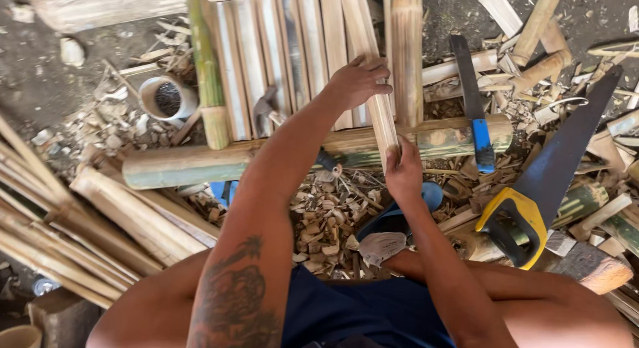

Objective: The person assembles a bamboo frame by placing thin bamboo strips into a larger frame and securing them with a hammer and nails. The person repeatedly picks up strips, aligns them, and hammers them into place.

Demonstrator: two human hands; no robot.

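Observation:
My left hand (pixel 356 81) rests on a pale bamboo slat (pixel 368 61), fingers curled over its upper part. My right hand (pixel 404 171) grips the same slat at its near end, where it crosses a thick green bamboo pole (pixel 200 163) lying sideways. Several split bamboo slats (pixel 273 48) lie side by side on that pole, forming a row. A hammer (pixel 265 108) rests on the slats just left of my left forearm.
A handsaw with a yellow-and-black handle (pixel 526 211) lies at the right. A blue-handled blade (pixel 474 101) rests across the pole. A container of nails (pixel 168 98) stands at the left. Bamboo poles (pixel 80 228) are stacked lower left; chips and offcuts cover the ground.

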